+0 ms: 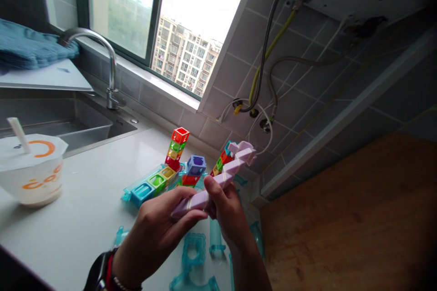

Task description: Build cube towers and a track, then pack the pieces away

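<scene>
Both my hands hold a lilac strip of joined plastic segments [232, 169], tilted up to the right over the counter. My left hand [153, 229] pinches its lower end between thumb and fingers. Farther up, my right hand [227, 211] is wrapped round the middle, its thumb on top. Just beyond stand a tower of coloured open-frame toy blocks [176, 146], a low row of blocks [157, 183] on a teal piece, and a violet-blue block [195, 165] on a red one. Another stack [218, 167] is partly hidden behind the strip. Loose translucent teal pieces [193, 250] lie beneath my hands.
A lidded drink cup [37, 173] with a straw stands at the left of the white counter [92, 186]. Behind it are a steel sink [85, 138], tap [112, 68] and blue towel [30, 45]. Hoses [264, 54] hang at the wall; a wooden surface [341, 218] borders the right.
</scene>
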Motion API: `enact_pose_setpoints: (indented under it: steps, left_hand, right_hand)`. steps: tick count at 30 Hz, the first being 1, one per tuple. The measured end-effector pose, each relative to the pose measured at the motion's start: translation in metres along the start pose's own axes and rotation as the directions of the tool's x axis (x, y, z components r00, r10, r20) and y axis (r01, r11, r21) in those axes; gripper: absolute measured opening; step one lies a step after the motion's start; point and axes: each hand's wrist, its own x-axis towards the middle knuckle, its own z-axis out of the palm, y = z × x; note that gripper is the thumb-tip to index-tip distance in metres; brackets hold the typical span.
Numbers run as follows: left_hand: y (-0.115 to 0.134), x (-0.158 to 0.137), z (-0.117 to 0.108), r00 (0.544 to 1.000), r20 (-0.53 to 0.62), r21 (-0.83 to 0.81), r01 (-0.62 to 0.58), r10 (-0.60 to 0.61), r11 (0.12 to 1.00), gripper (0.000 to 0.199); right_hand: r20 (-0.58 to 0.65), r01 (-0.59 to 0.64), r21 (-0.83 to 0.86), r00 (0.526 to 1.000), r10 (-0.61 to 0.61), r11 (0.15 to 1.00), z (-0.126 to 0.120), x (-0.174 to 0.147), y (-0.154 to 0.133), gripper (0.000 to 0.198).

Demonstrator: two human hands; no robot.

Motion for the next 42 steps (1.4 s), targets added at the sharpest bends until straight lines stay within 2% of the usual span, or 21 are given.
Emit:
enact_pose_setpoints:
  steps: [3,4,6,8,10,12,15,18,21,24,26,28,31,33,38,42]
  left_hand:
    - [0.000,0.002,-0.002,0.977,0.178,-0.280,0.162,-0.115,0.946,0.025]
    - [-0.001,0.002,-0.001,0.961,0.240,-0.402,0.229,-0.140,0.886,0.029]
    - [-0.004,0.000,0.005,0.917,0.361,-0.610,0.370,-0.170,0.701,0.037]
    - [-0.007,-0.002,0.014,0.875,0.458,-0.715,0.469,-0.160,0.519,0.046]
    - [-0.008,-0.005,0.023,0.861,0.478,-0.739,0.501,-0.173,0.450,0.056]
    - [-0.008,-0.006,0.029,0.878,0.429,-0.733,0.476,-0.213,0.486,0.067]
    - [-0.007,-0.006,0.032,0.894,0.371,-0.679,0.445,-0.250,0.583,0.073]
    - [-0.006,-0.003,0.030,0.904,0.333,-0.611,0.423,-0.268,0.669,0.065]
    - [-0.007,0.001,0.025,0.938,0.171,-0.511,0.346,-0.301,0.787,0.055]
    - [-0.009,0.003,0.016,0.955,0.018,-0.274,0.289,-0.295,0.917,0.038]
    - [-0.008,0.004,0.009,0.959,-0.015,-0.133,0.277,-0.281,0.952,0.026]
    - [-0.008,0.006,0.003,0.959,0.023,-0.086,0.283,-0.282,0.955,0.022]
    - [-0.009,0.009,-0.003,0.946,0.147,-0.124,0.308,-0.290,0.943,0.023]
    - [-0.012,0.009,-0.004,0.944,0.182,-0.175,0.308,-0.277,0.935,0.023]
    - [-0.017,0.008,-0.005,0.952,0.198,-0.288,0.284,-0.234,0.914,0.025]
    - [-0.015,0.008,0.000,0.941,0.241,-0.328,0.309,-0.237,0.893,0.032]
  right_hand:
    - [-0.053,0.163,-0.016,0.985,-0.164,0.986,0.004,0.000,-0.001,0.049]
    - [-0.060,0.230,-0.018,0.971,-0.231,0.973,0.006,0.000,-0.002,0.043]
    - [-0.028,0.323,0.028,0.946,-0.322,0.946,0.009,-0.002,-0.002,0.038]
    - [0.073,0.318,0.133,0.941,-0.329,0.939,0.012,-0.004,-0.002,0.045]
    - [0.193,0.251,0.249,0.934,-0.302,0.935,0.013,-0.007,-0.002,0.040]
    - [0.267,0.195,0.316,0.921,-0.285,0.928,0.013,-0.008,-0.003,0.031]
    - [0.237,0.172,0.325,0.937,-0.256,0.930,0.013,-0.007,-0.004,0.023]
    - [0.128,0.233,0.197,0.957,-0.261,0.952,0.016,-0.006,-0.005,0.019]
    - [0.007,0.298,0.011,0.955,-0.298,0.955,0.020,-0.005,-0.003,0.012]
    - [-0.064,0.234,0.006,0.970,-0.233,0.972,0.024,-0.003,0.004,0.013]
    - [-0.100,0.182,0.045,0.979,-0.177,0.982,0.026,-0.002,0.011,0.015]
    - [-0.155,0.168,0.028,0.975,-0.162,0.985,0.026,0.001,0.014,0.017]
    - [-0.238,0.214,-0.120,0.942,-0.237,0.970,0.022,0.003,0.013,0.024]
    - [-0.232,0.240,-0.228,0.928,-0.292,0.943,0.018,0.003,0.009,0.026]
    - [-0.150,0.242,-0.388,0.935,-0.320,0.889,0.008,0.001,0.009,0.034]
    - [-0.193,0.252,-0.488,0.903,-0.385,0.836,0.007,0.002,0.015,0.039]
